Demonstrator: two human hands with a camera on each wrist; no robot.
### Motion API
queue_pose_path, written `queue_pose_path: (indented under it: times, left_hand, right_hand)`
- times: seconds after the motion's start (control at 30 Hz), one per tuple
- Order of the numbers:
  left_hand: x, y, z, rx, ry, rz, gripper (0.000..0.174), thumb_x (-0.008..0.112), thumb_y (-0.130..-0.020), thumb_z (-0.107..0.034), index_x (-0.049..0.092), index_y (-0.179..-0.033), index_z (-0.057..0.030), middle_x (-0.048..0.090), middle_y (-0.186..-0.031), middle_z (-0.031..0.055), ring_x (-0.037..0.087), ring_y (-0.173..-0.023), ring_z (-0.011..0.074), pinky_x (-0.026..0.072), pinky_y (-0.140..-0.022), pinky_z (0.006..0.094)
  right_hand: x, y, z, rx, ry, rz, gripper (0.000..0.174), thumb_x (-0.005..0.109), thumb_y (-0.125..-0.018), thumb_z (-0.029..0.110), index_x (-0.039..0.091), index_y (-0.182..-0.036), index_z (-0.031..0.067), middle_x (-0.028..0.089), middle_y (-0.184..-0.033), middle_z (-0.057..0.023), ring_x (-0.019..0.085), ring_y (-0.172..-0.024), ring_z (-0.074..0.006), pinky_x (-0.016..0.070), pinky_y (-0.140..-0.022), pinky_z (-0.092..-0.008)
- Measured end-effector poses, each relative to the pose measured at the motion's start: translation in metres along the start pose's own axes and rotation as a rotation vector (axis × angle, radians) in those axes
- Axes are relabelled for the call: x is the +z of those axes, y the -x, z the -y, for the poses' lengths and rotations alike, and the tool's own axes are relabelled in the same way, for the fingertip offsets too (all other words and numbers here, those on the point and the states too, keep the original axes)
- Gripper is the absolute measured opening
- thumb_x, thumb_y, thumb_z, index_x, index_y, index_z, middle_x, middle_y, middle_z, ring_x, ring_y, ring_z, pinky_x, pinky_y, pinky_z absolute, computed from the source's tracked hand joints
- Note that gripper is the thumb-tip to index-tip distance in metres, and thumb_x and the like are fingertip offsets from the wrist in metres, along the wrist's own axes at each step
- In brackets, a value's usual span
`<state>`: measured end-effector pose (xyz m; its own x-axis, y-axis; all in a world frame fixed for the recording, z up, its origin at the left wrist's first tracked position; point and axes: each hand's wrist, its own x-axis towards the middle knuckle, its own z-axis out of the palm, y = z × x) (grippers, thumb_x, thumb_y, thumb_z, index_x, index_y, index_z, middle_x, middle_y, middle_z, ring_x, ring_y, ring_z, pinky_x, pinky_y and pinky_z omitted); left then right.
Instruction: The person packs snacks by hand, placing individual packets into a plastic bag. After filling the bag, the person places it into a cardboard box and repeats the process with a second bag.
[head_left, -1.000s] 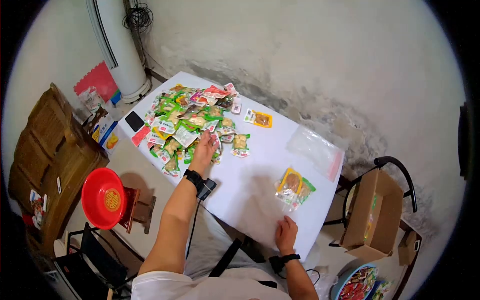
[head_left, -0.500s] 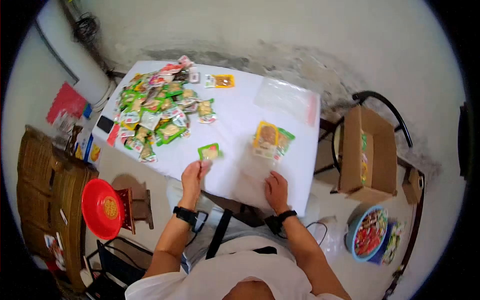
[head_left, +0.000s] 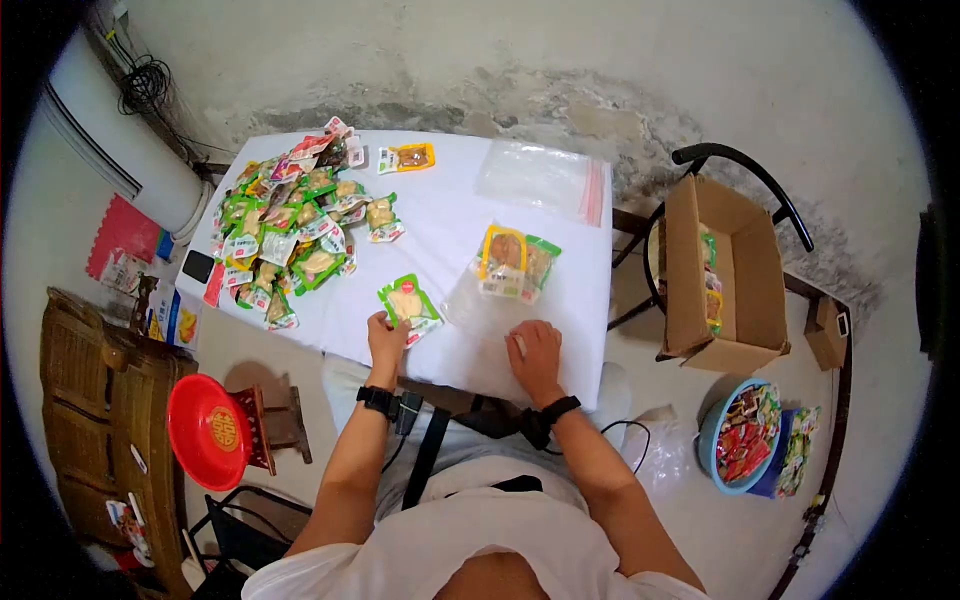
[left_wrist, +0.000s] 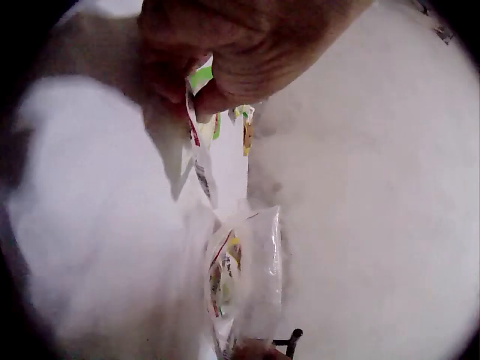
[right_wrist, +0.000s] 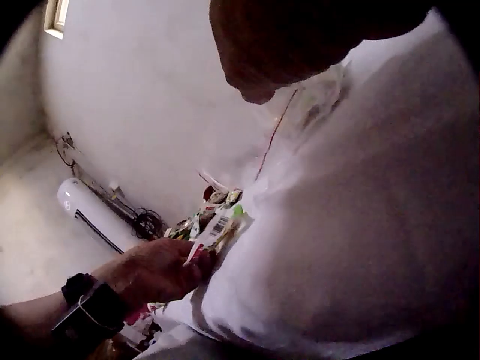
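My left hand (head_left: 386, 345) pinches the lower edge of a green-and-white snack packet (head_left: 408, 303) near the table's front edge. The packet is tilted up, its printed back (right_wrist: 219, 225) showing in the right wrist view. My right hand (head_left: 538, 355) holds the edge of a clear zip bag (head_left: 470, 310), its fingertips partly hidden. Inside the bag lie a yellow-edged packet (head_left: 502, 262) and a green-edged packet (head_left: 541, 265). In the left wrist view the bag (left_wrist: 262, 255) gapes at its mouth, below the left hand (left_wrist: 240, 45).
A heap of snack packets (head_left: 275, 235) covers the table's left, with a phone (head_left: 198, 266) beside it. A single yellow packet (head_left: 406, 158) and more clear bags (head_left: 540, 180) lie at the back. A cardboard box (head_left: 735, 270) and blue basin (head_left: 712, 440) stand right.
My left hand has come from the heap toward the right and front with the green-and-white packet. My right hand stays by the bag. The head view has shifted.
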<state>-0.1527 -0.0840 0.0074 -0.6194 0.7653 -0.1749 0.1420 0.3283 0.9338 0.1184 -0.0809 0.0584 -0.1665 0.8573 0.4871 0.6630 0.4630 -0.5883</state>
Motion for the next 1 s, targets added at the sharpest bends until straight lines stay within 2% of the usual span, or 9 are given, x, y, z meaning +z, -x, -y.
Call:
queue_pose_path:
  times: [0.07,0.13,0.37,0.5,0.57,0.73,0.8,0.9,1.0]
  left_hand:
    - [0.000,0.000,-0.001,0.041,-0.065,0.000,0.045,0.068,-0.077,-0.007,0.045,-0.115,0.0041,0.054,-0.085,0.0058,0.055,-0.066,0.0120,0.0483,-0.057,0.0242]
    - [-0.007,0.011,-0.016,-0.111,0.183,0.118,0.034,0.061,-0.081,-0.003,0.051,-0.113,0.0049,0.060,-0.089,0.0069,0.057,-0.072,0.0110,0.0486,-0.060,0.0232]
    - [-0.055,0.044,-0.036,-0.144,0.552,0.242,0.027,0.057,-0.085,-0.003,0.056,-0.112,0.0028,0.065,-0.095,0.0064,0.062,-0.074,0.0107,0.0498,-0.064,0.0216]
    - [-0.061,0.060,-0.057,-0.146,0.451,0.409,0.029,0.059,-0.085,-0.004,0.056,-0.113,0.0025,0.065,-0.093,0.0053,0.060,-0.072,0.0090,0.0486,-0.063,0.0207]
    - [-0.042,0.070,-0.076,-0.162,0.111,0.542,0.030,0.060,-0.084,-0.001,0.057,-0.113,0.0035,0.065,-0.089,0.0045,0.059,-0.072,0.0075,0.0481,-0.062,0.0197]
    - [-0.008,0.065,-0.087,-0.179,0.100,0.609,0.029,0.062,-0.083,-0.005,0.061,-0.111,0.0008,0.064,-0.083,0.0031,0.057,-0.066,0.0059,0.0471,-0.056,0.0186]
    - [-0.001,0.056,-0.084,-0.141,-0.007,0.732,0.031,0.062,-0.083,-0.007,0.060,-0.113,-0.0021,0.064,-0.083,0.0016,0.057,-0.064,0.0056,0.0466,-0.053,0.0183]
    - [0.013,0.051,-0.086,-0.098,-0.051,0.687,0.030,0.062,-0.083,-0.008,0.061,-0.113,-0.0043,0.063,-0.082,-0.0001,0.056,-0.063,0.0052,0.0461,-0.051,0.0181]
    - [0.029,0.056,-0.098,-0.128,0.069,0.621,0.028,0.062,-0.083,-0.008,0.062,-0.111,-0.0025,0.061,-0.080,-0.0007,0.055,-0.065,0.0051,0.0466,-0.053,0.0183]
  right_hand:
    - [0.000,-0.006,0.001,-0.024,-0.019,-0.033,0.009,0.064,-0.078,0.014,0.059,-0.083,0.0097,0.057,-0.086,-0.0064,0.053,-0.085,-0.0272,0.0368,-0.077,-0.0414]
    - [0.004,-0.007,0.000,-0.008,-0.009,-0.033,0.008,0.064,-0.079,0.015,0.058,-0.082,0.0101,0.056,-0.083,-0.0058,0.053,-0.083,-0.0268,0.0366,-0.076,-0.0410]
    - [0.002,-0.018,0.011,0.051,-0.099,-0.028,0.005,0.062,-0.080,0.013,0.059,-0.080,0.0104,0.055,-0.075,-0.0056,0.054,-0.075,-0.0255,0.0361,-0.070,-0.0397]
    - [0.004,-0.022,0.013,0.052,-0.135,-0.032,0.005,0.063,-0.079,0.013,0.059,-0.079,0.0102,0.055,-0.074,-0.0057,0.054,-0.074,-0.0252,0.0364,-0.069,-0.0395]
    - [0.000,-0.024,0.015,0.080,-0.172,-0.057,0.005,0.064,-0.078,0.013,0.060,-0.080,0.0098,0.056,-0.074,-0.0057,0.054,-0.074,-0.0252,0.0374,-0.069,-0.0388]
    - [-0.003,-0.024,0.014,0.061,-0.174,-0.109,0.008,0.065,-0.078,0.012,0.063,-0.084,0.0087,0.058,-0.076,-0.0059,0.056,-0.075,-0.0252,0.0390,-0.070,-0.0380]
    - [-0.005,-0.024,0.014,0.056,-0.167,-0.096,0.010,0.065,-0.078,0.013,0.064,-0.086,0.0084,0.059,-0.077,-0.0060,0.056,-0.076,-0.0252,0.0396,-0.071,-0.0382]
    - [-0.007,-0.023,0.014,0.015,-0.137,-0.053,0.011,0.065,-0.078,0.013,0.064,-0.087,0.0081,0.059,-0.078,-0.0065,0.056,-0.077,-0.0257,0.0404,-0.069,-0.0385]
    - [-0.008,-0.025,0.022,-0.028,-0.135,-0.186,0.008,0.066,-0.076,0.006,0.065,-0.084,0.0087,0.056,-0.077,-0.0076,0.056,-0.072,-0.0262,0.0428,-0.065,-0.0364]
